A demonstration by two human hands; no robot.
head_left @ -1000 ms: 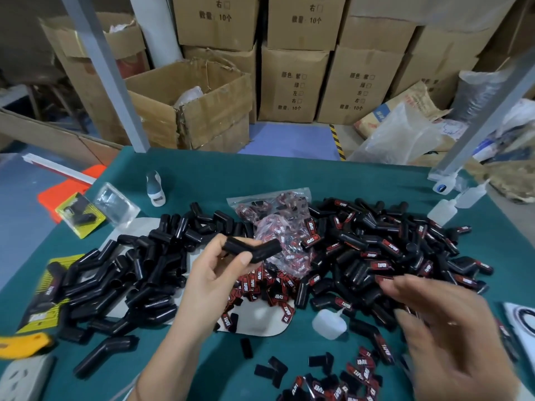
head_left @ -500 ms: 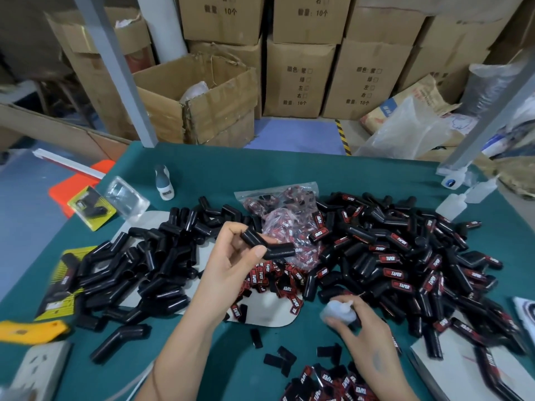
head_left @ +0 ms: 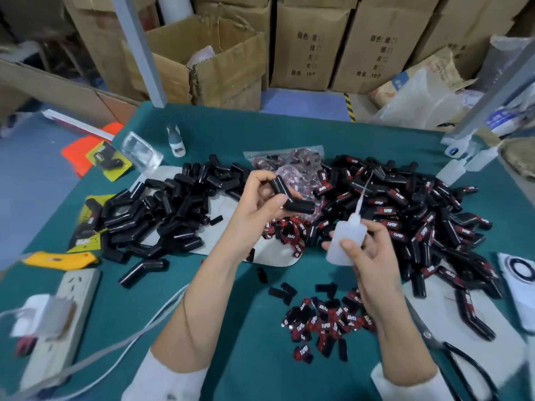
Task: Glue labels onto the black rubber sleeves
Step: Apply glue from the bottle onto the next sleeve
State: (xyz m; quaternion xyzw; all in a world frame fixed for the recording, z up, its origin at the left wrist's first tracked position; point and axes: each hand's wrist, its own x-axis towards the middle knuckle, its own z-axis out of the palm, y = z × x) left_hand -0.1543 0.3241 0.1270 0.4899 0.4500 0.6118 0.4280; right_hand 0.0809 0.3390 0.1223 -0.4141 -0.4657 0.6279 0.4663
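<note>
My left hand point(head_left: 257, 204) pinches a bent black rubber sleeve point(head_left: 291, 196) above the middle of the green table point(head_left: 260, 134). My right hand point(head_left: 364, 250) grips a small white glue bottle point(head_left: 346, 241), lifted off the table, its thin nozzle pointing up and away, a short way right of the sleeve. A heap of unlabelled black sleeves point(head_left: 162, 212) lies to the left. Sleeves with red labels point(head_left: 405, 215) are piled on the right. Loose red and black labels point(head_left: 327, 319) lie near the front, and more labels point(head_left: 286, 233) sit under the held sleeve.
A clear bag of labels point(head_left: 289, 166) lies mid-table. A white power strip point(head_left: 58, 319) with its cable and a yellow knife point(head_left: 60, 260) are front left. Black scissors point(head_left: 451, 354) lie front right. Spare white bottles point(head_left: 451, 172) stand far right. Cardboard boxes point(head_left: 208, 59) are behind the table.
My right hand picked the glue bottle up from the table and raised it towards the sleeve. My left hand tilted the sleeve and kept holding it.
</note>
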